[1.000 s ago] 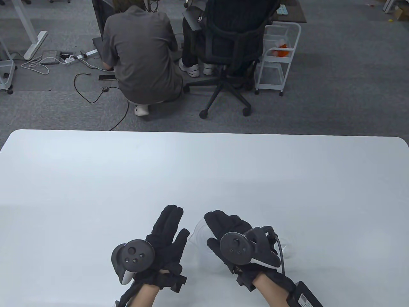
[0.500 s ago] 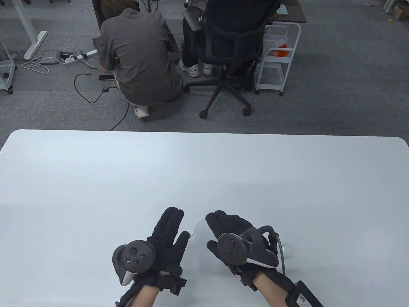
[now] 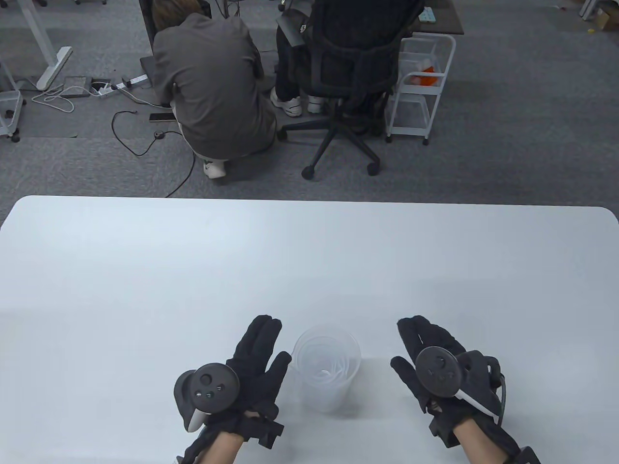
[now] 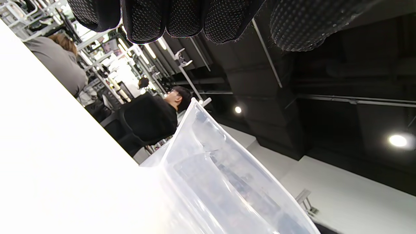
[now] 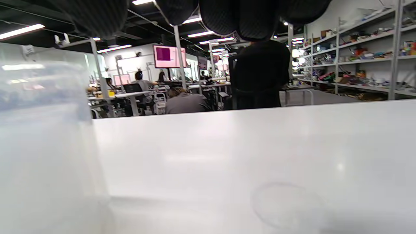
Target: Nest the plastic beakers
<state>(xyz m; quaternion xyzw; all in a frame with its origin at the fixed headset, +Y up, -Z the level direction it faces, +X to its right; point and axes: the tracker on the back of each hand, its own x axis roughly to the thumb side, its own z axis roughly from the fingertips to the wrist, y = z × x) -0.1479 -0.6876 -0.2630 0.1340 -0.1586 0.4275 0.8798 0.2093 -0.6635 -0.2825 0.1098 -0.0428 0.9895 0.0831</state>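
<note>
While both hands [image 3: 251,362] [image 3: 430,357] hang released, nested beakers [image 3: 326,369] blur together, count unclear.

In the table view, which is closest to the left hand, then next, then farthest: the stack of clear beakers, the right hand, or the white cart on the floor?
From the left hand:
1. Stack of clear beakers, just to its right, between both hands.
2. Right hand, beyond the beakers on the right side.
3. White cart, far off on the floor behind the table, upper right.
</note>
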